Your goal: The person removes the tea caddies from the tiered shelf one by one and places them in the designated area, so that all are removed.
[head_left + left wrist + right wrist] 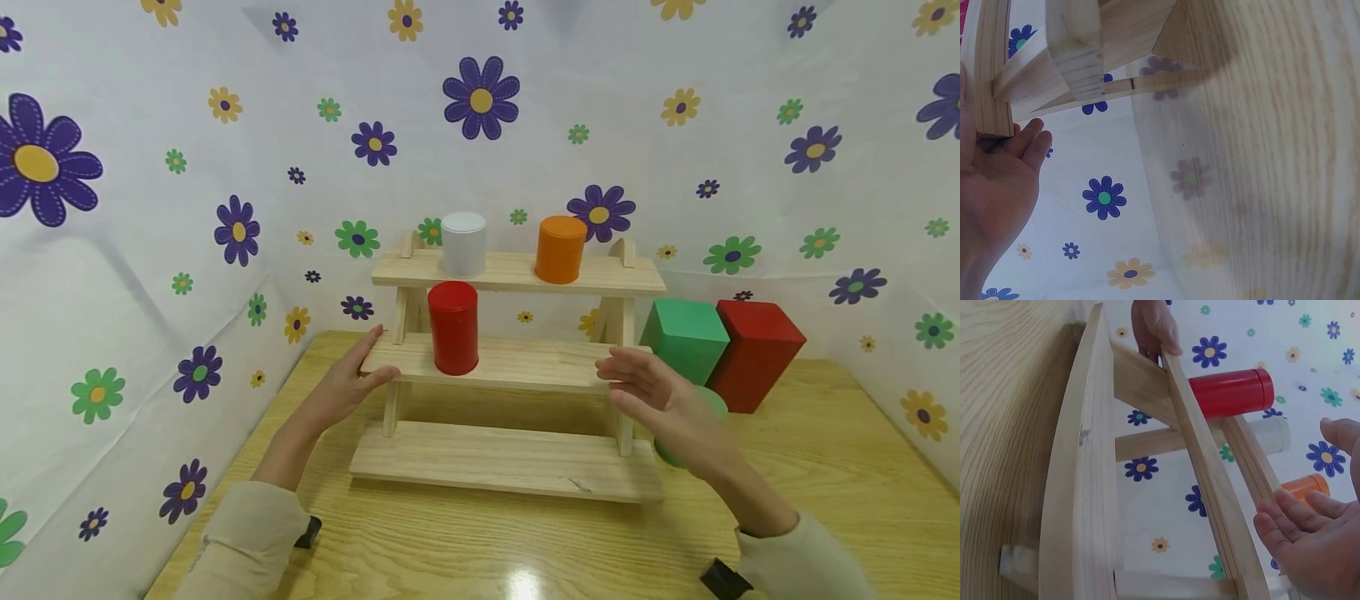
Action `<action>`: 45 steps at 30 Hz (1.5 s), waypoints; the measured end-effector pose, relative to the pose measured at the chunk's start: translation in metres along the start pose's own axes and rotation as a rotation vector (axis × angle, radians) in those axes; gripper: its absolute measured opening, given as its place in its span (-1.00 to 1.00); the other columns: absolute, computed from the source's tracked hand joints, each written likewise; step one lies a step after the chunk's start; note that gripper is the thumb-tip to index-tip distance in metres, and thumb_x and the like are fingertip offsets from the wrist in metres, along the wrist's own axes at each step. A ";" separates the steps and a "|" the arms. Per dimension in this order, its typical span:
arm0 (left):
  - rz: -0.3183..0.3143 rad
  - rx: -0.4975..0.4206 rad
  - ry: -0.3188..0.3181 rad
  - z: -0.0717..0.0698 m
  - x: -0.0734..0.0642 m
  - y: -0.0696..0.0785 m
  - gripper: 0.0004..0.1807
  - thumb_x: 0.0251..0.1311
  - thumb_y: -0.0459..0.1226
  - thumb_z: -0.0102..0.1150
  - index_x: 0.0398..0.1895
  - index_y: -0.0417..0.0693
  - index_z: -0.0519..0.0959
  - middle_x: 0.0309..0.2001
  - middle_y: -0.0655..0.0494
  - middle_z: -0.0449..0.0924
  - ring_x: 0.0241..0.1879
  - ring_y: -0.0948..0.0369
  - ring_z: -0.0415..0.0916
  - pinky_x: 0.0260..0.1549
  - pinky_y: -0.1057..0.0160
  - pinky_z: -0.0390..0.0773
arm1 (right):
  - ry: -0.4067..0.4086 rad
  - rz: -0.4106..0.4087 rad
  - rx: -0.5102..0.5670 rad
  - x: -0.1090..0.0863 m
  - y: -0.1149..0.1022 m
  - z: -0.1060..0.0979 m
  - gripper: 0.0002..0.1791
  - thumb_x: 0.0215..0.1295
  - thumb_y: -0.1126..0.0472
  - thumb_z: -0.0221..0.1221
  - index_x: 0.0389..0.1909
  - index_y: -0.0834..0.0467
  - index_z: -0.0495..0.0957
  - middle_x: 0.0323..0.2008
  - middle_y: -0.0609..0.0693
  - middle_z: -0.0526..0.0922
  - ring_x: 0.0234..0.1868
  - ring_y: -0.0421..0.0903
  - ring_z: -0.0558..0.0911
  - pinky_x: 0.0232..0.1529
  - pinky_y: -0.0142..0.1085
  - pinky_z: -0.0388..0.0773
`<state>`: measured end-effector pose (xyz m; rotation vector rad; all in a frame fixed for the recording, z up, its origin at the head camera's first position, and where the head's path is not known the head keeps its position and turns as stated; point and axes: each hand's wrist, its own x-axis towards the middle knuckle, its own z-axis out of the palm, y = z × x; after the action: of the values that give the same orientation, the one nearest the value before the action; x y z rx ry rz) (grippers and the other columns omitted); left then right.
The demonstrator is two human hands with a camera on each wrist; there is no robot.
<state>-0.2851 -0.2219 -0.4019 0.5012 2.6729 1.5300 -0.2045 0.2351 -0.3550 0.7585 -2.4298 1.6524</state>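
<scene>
Wooden shelf (420, 458): three tiers, stood on the table (450, 542) between the two hands. Left hand (347, 385) was wrapped round the left end of the middle board (540, 360); board gripped, thumb laid toward the front edge. Right hand (663, 408) was held at the board's right end, fingers loosely extended, nothing grasped; whether the wood was touched could not be told.

Step judged as steadying or handling the shelf by its ends. For a good hold, the right grip should have been matched to the left, same board, same height, so that load would be shared evenly. With one end held alone, the shelf could easily have been twisted. Boards were best kept level and moves slow: no fixing could be seen under the cylinders, so tipping was judged the main risk.

Red cylinder (454, 329) was stood upright on the middle board, left of centre. White cylinder (463, 246) and orange cylinder (560, 250) were set upright and well apart on the top board (502, 271).

Beyond the right end, green block (686, 333) and red block (761, 350) were placed side by side; green round object (714, 402) was partly hidden by the right hand. Elbow clearance there should have been watched.
</scene>
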 end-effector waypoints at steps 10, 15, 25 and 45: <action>0.008 0.006 -0.003 0.000 0.001 0.000 -0.05 0.50 -0.04 0.18 0.70 -0.07 -0.16 0.65 -0.15 -0.12 0.56 -0.18 0.02 0.47 -0.22 0.10 | 0.003 0.005 0.047 0.020 -0.003 0.019 -0.42 0.53 0.25 0.19 0.47 0.28 0.29 0.28 0.21 0.53 0.29 0.09 0.55 0.20 -0.47 0.49; 0.004 0.010 -0.001 -0.001 0.003 0.000 -0.04 0.49 -0.02 0.19 0.70 -0.06 -0.16 0.65 -0.15 -0.12 0.56 -0.18 0.03 0.47 -0.22 0.10 | -0.003 0.019 0.106 0.030 -0.003 0.028 -0.40 0.52 0.25 0.21 0.48 0.26 0.29 0.29 0.25 0.52 0.29 0.11 0.55 0.21 -0.45 0.50; 0.002 0.014 0.001 -0.001 0.001 0.000 -0.04 0.49 -0.02 0.18 0.70 -0.06 -0.16 0.65 -0.17 -0.11 0.55 -0.18 0.04 0.47 -0.22 0.10 | -0.024 0.047 0.184 0.054 -0.004 0.053 -0.38 0.50 0.27 0.23 0.47 0.34 0.27 0.29 0.28 0.52 0.29 0.18 0.54 0.24 -0.45 0.47; 0.016 -0.018 -0.001 -0.001 0.000 0.000 -0.05 0.49 -0.06 0.19 0.70 -0.07 -0.15 0.65 -0.15 -0.12 0.56 -0.17 0.02 0.47 -0.21 0.11 | -0.016 0.071 0.171 0.106 -0.027 0.104 -0.26 0.39 0.13 0.35 0.49 0.25 0.30 0.34 0.16 0.52 0.36 0.12 0.49 0.39 -0.07 0.41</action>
<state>-0.2853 -0.2226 -0.4017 0.5239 2.6587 1.5553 -0.2644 0.0977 -0.3364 0.7166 -2.3741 1.9077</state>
